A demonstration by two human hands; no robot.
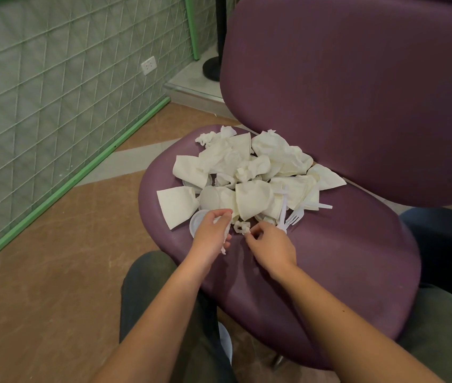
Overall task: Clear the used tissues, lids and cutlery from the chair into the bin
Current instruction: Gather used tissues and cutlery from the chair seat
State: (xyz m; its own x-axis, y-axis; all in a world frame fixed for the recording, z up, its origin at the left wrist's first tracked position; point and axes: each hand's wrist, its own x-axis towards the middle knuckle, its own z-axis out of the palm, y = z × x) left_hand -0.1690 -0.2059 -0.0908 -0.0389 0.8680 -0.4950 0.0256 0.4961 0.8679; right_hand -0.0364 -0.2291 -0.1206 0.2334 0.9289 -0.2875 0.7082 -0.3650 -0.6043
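The left hand (213, 228) has its grip curled round a crumpled tissue (225, 239); the right hand (270, 246) pinches at a small twisted tissue (240, 227) on the purple chair seat (343, 258). Best to gather both wads firmly before lifting — loose scraps will drop. At twelve o'clock lies the pile of tissues (246, 167); forks (293, 215) at two o'clock, a lid (195, 223) under the left hand. No bin in view.

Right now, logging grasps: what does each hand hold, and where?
Left hand grips a crumpled tissue around its middle. Right hand pinches a small tissue wad at its near edge.
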